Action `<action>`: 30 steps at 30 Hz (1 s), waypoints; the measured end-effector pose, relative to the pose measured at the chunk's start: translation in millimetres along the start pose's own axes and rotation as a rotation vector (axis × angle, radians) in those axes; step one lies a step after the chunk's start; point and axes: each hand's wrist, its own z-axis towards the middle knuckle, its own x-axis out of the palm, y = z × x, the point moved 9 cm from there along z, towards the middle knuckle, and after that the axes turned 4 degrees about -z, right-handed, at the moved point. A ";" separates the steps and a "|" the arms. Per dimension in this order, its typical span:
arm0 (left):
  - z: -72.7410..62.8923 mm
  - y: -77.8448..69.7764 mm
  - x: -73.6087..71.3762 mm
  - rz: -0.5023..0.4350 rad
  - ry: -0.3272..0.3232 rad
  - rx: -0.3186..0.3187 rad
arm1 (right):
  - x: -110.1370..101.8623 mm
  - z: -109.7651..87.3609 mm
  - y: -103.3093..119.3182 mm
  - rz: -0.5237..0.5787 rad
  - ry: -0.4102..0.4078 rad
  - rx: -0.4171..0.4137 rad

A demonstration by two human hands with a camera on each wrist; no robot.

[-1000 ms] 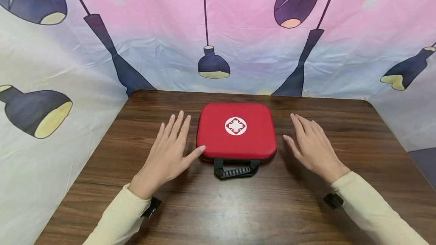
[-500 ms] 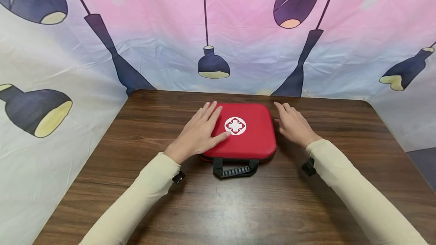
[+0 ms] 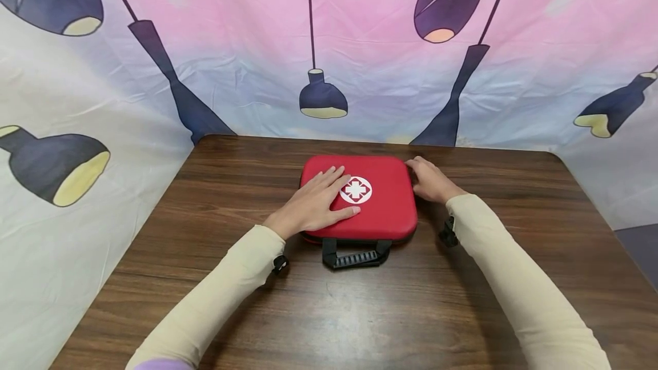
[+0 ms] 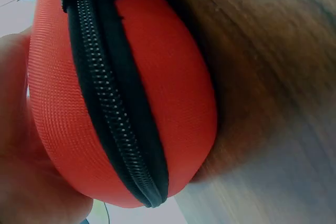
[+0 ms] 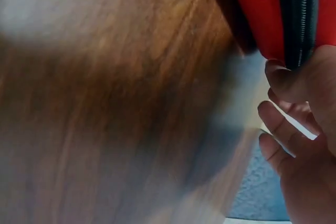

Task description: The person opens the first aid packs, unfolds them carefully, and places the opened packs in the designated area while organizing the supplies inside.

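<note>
A red zippered first-aid case [image 3: 380, 210] with a white cross emblem lies flat on the wooden table, its black handle [image 3: 356, 259] facing me. My left hand [image 3: 316, 201] rests palm down on the left part of the lid, fingers extended and thumb apart. In the left wrist view the black zipper [image 4: 113, 103] runs closed along the case's side. My right hand [image 3: 430, 180] is at the far right corner of the case, fingers bent. Its fingertips touch the end of the zipper [image 5: 300, 24] in the right wrist view; I cannot tell whether they pinch a pull tab.
The brown wood-grain table [image 3: 349, 324] extends on every side of the case. Behind and to the left hangs a pastel cloth backdrop [image 3: 247, 33] with printed dark lamps, close to the table's far edge.
Both hands have moved inward from beside the case. The left has come down onto the lid; the right has reached the far right corner, its fingers bending. The case stays put.
</note>
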 end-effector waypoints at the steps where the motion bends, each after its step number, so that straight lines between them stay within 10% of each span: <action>1: -0.1 0.3 0.5 0.001 0.001 0.002 | 1.0 1.8 -1.4 0.004 0.002 0.009; 30: -1.1 2.3 4.2 0.026 0.001 -0.028 | -9.2 -1.8 -9.6 -0.016 -0.134 -0.031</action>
